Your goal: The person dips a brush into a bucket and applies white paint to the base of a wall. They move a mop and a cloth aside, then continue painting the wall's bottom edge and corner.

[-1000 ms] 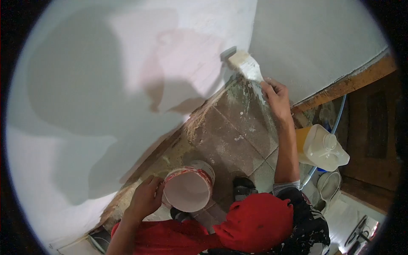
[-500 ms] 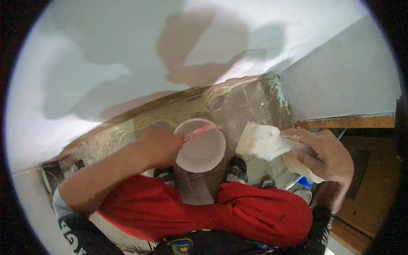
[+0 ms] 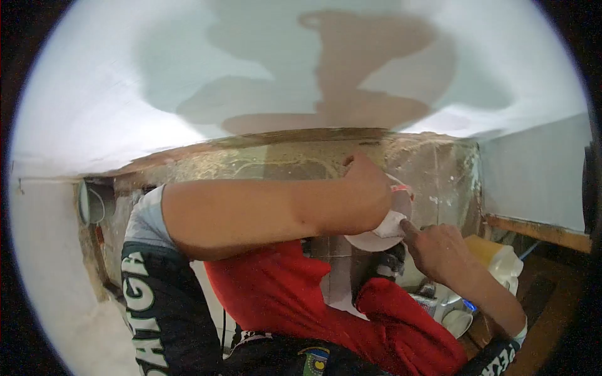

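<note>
My left hand (image 3: 371, 188) is closed on the white bucket (image 3: 365, 243), on its far side where the forearm crosses in front. Much of the bucket and the left fingers' exact hold are hidden by that arm. A red-marked strip (image 3: 401, 188) shows at the bucket's rim. My right hand (image 3: 434, 245) is closed around the handle of a wide paintbrush. The white-coated brush head (image 3: 391, 225) is down inside the bucket's mouth, near its right side. What lies at the bottom of the bucket cannot be seen.
A white wall (image 3: 188, 56) with shadows rises ahead, above a rough, stained floor (image 3: 433, 163). At right are a wooden ledge (image 3: 539, 232), a pale jug (image 3: 505, 266) and a bowl (image 3: 458, 322). Another bucket (image 3: 99, 202) stands far left. My shoe (image 3: 387, 263) is below the bucket.
The brush has gone from beside the bucket into it, and my right hand moved left and down. My left arm now stretches across with the bucket farther right. The view has turned left.
</note>
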Available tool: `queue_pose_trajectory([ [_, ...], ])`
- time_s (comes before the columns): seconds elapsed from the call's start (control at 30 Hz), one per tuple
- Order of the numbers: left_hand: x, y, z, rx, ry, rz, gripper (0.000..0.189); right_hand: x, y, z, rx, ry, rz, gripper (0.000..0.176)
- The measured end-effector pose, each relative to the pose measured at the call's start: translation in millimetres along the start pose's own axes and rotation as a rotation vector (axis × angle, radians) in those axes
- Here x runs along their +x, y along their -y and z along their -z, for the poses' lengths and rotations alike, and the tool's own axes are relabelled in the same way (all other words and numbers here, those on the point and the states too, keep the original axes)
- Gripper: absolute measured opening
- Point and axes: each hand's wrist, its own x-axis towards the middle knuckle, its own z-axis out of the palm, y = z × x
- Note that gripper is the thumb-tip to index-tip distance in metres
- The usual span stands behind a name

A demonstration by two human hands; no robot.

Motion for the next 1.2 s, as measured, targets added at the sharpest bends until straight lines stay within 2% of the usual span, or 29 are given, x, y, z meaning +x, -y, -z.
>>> queue_pose_trajectory([
  [0.13,-7.3,-0.1,-14.7,-0.094,-0.160,-0.015,0.018,20.6,-2.8,-27.0,0.062,-0.023,-0.015,0.034],
  [0.27,-6.8,2.0,-21.7,-0.100,-0.174,0.015,0.016,39.6,-5.1,-48.4,0.066,-0.099,0.062,0.030],
  [0.37,-2.5,10.6,-32.9,-0.100,-0.234,0.008,0.015,54.9,-5.9,-60.6,0.063,-0.059,0.080,0.031],
  [0.4,1.4,12.6,-37.0,-0.097,-0.196,0.082,0.015,61.3,-7.3,-65.3,0.063,-0.053,0.078,0.031],
  [0.43,6.8,12.7,-39.8,-0.098,-0.158,0.150,0.015,66.6,-9.8,-71.0,0.079,-0.133,0.144,0.031],
  [0.57,9.0,20.6,-47.4,-0.184,-0.184,0.180,0.017,83.0,-15.5,-82.4,0.144,-0.265,0.245,0.029],
  [0.63,11.1,27.1,-47.1,-0.206,0.026,0.255,0.027,88.8,-10.4,-80.9,0.092,-0.214,0.224,0.029],
  [0.8,12.1,26.6,-41.0,-0.297,0.098,0.298,0.029,104.9,-3.7,-85.8,0.049,-0.152,0.265,0.033],
  [0.87,14.9,27.1,-41.7,-0.299,0.120,0.318,0.030,109.5,-2.1,-86.8,0.018,-0.111,0.225,0.027],
  [0.97,16.7,30.0,-41.5,-0.306,0.117,0.295,0.031,119.3,-3.3,-95.2,-0.001,-0.104,0.225,0.027],
  [1.1,18.9,30.1,-36.9,-0.293,0.177,0.310,0.029,128.7,0.0,-108.6,0.029,-0.187,0.191,0.028],
  [1.2,23.3,30.2,-40.7,-0.316,0.179,0.335,0.029,134.4,-0.2,-110.1,0.063,-0.102,0.164,0.036],
])
